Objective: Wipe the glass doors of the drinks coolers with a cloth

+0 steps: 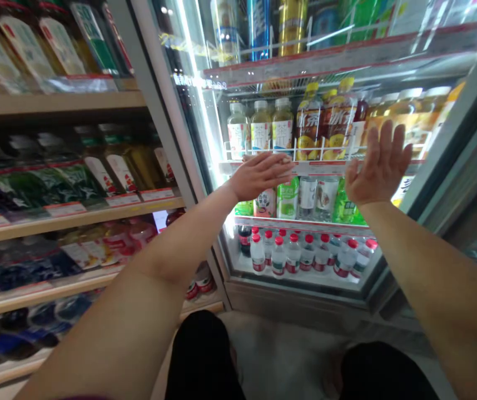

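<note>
Both arms stretch forward to a lit drinks fridge with a glass door (305, 286). My left hand (263, 173) lies flat with its fingers pointing right, in front of the middle shelf edge, and holds nothing. To the right, my right hand (378, 166) is raised with fingers up and apart, also holding nothing. Whether either hand touches the glass I cannot tell. Behind the hands stand tea bottles with white caps (282, 125), yellow-capped iced tea bottles (309, 125) and a green carton (287, 198). Red-capped water bottles (278, 255) fill the bottom shelf.
On the left, an open wooden shelf rack (55, 104) holds rows of bottles (109, 161). Cans (259, 28) stand on the fridge's upper shelf. A metal door frame (451, 139) runs down the right side. My knees (203, 355) show above the grey floor (280, 344).
</note>
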Demonstrator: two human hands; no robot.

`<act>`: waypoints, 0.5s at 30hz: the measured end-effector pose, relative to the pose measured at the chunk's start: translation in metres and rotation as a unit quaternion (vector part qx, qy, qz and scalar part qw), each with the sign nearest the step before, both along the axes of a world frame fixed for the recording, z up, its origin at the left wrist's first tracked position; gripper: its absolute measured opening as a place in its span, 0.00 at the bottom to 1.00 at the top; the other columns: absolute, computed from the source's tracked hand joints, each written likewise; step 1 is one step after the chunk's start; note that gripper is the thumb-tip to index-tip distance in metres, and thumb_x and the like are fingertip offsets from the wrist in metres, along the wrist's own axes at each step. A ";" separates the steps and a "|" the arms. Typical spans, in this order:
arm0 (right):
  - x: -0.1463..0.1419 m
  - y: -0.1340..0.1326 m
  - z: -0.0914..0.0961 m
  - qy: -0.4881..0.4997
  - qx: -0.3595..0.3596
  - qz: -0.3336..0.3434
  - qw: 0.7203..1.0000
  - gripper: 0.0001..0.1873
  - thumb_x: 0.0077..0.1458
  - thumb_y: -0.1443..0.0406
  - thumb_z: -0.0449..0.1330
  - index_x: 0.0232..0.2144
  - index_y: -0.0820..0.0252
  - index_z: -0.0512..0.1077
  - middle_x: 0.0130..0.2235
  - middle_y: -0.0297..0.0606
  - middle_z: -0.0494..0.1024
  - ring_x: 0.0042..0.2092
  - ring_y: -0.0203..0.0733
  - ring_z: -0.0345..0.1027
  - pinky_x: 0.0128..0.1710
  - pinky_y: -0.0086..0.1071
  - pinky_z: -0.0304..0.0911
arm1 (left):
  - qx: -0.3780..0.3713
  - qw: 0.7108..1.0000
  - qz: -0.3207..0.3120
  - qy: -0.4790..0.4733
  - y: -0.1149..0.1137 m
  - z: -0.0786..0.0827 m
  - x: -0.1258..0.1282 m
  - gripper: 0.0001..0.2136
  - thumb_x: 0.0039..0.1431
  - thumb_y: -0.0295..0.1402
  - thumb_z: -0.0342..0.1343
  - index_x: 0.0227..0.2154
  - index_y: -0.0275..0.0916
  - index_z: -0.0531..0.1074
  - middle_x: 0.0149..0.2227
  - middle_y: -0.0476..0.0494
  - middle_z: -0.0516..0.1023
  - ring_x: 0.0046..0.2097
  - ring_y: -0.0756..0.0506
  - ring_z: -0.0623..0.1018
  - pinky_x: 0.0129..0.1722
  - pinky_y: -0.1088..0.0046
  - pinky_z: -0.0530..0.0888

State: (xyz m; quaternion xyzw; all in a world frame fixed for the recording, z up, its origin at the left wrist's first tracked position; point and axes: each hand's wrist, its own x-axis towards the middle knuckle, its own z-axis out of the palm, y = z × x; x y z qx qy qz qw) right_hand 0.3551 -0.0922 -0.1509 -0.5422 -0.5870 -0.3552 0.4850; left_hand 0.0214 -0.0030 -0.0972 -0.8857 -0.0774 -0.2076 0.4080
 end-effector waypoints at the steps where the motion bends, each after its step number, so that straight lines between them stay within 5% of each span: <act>1: 0.001 0.001 -0.001 -0.003 0.006 -0.007 1.000 0.38 0.73 0.55 0.44 0.78 0.62 0.48 0.79 0.48 0.47 0.80 0.56 0.31 0.77 0.62 0.34 | 0.000 1.000 0.000 -0.023 0.005 0.007 -0.009 0.23 0.81 0.30 0.41 0.72 0.53 0.63 0.75 0.53 0.62 0.79 0.46 0.49 0.79 0.54 0.50; 4: 0.004 0.007 -0.003 -0.014 0.032 -0.034 0.999 0.39 0.71 0.55 0.45 0.78 0.65 0.50 0.78 0.51 0.49 0.80 0.60 0.35 0.76 0.65 0.37 | 0.010 0.983 0.010 -0.183 0.026 0.033 -0.035 0.24 0.80 0.31 0.36 0.73 0.49 0.61 0.77 0.48 0.57 0.80 0.41 0.44 0.78 0.45 0.46; 6: 0.006 0.011 -0.004 -0.021 0.040 -0.032 0.998 0.40 0.69 0.56 0.46 0.77 0.68 0.52 0.77 0.55 0.50 0.79 0.64 0.37 0.74 0.69 0.38 | 0.032 0.973 0.010 -0.230 0.032 0.030 -0.043 0.25 0.80 0.31 0.37 0.74 0.46 0.60 0.78 0.45 0.55 0.80 0.40 0.39 0.78 0.44 0.45; 8: 0.010 0.014 -0.005 -0.028 0.049 -0.022 0.998 0.40 0.68 0.56 0.48 0.76 0.69 0.52 0.77 0.57 0.51 0.79 0.65 0.38 0.74 0.70 0.38 | 0.051 0.983 -0.002 -0.179 0.025 0.007 -0.046 0.25 0.78 0.28 0.39 0.73 0.45 0.63 0.77 0.45 0.57 0.79 0.42 0.37 0.79 0.47 0.43; 11: 0.016 0.018 -0.007 -0.037 0.052 -0.015 0.998 0.41 0.67 0.56 0.49 0.77 0.66 0.50 0.78 0.55 0.49 0.79 0.64 0.36 0.75 0.69 0.36 | 0.007 0.999 -0.004 0.031 0.007 -0.029 -0.048 0.26 0.75 0.23 0.45 0.71 0.50 0.66 0.75 0.53 0.64 0.79 0.47 0.44 0.80 0.57 0.43; 13: 0.020 0.020 -0.009 -0.043 0.040 -0.023 0.998 0.43 0.66 0.56 0.49 0.78 0.64 0.48 0.78 0.53 0.47 0.79 0.63 0.33 0.75 0.69 0.35 | -0.017 0.997 0.006 0.070 0.005 -0.029 -0.054 0.27 0.75 0.22 0.47 0.71 0.51 0.66 0.75 0.54 0.63 0.79 0.47 0.47 0.80 0.58 0.44; 15: 0.023 0.021 -0.009 -0.050 0.032 -0.032 0.998 0.44 0.65 0.57 0.49 0.78 0.64 0.46 0.79 0.52 0.45 0.80 0.63 0.32 0.74 0.70 0.34 | -0.023 0.999 0.021 -0.011 0.013 -0.010 -0.063 0.24 0.78 0.25 0.44 0.71 0.51 0.66 0.76 0.54 0.60 0.79 0.47 0.45 0.80 0.54 0.45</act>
